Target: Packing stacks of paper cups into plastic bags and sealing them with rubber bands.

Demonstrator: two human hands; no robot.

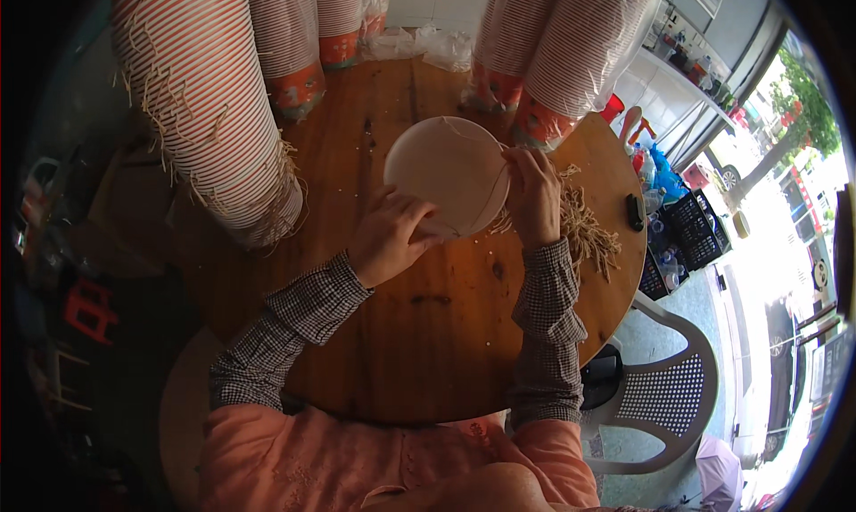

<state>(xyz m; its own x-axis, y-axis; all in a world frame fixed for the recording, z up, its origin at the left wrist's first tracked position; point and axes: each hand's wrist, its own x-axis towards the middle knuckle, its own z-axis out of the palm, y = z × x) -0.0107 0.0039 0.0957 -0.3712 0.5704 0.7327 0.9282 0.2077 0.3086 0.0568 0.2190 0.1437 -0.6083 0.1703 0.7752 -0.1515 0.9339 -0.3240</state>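
A round white paper bowl [443, 175] is held above the wooden table, its pale inside facing me. My left hand [392, 237] is closed on the lower left of its rim. At the right rim, my right hand [532, 196] pinches a thin tan string [499, 189] that runs along the edge of the bowl; whether those fingers also grip the rim, I cannot tell. Just beyond my right wrist lies a loose heap of short tan strings [588, 229]. On the left leans a tall stack of bowls [201, 102], with many similar strings hanging from its sides.
Plastic-wrapped bowl stacks [299, 44] [580, 53] stand along the far side of the round wooden table [401, 352]. A small black object [634, 212] sits near its right edge. Beyond are black crates [691, 227] and a grey plastic chair [664, 392]. A red stool [90, 311] is at left.
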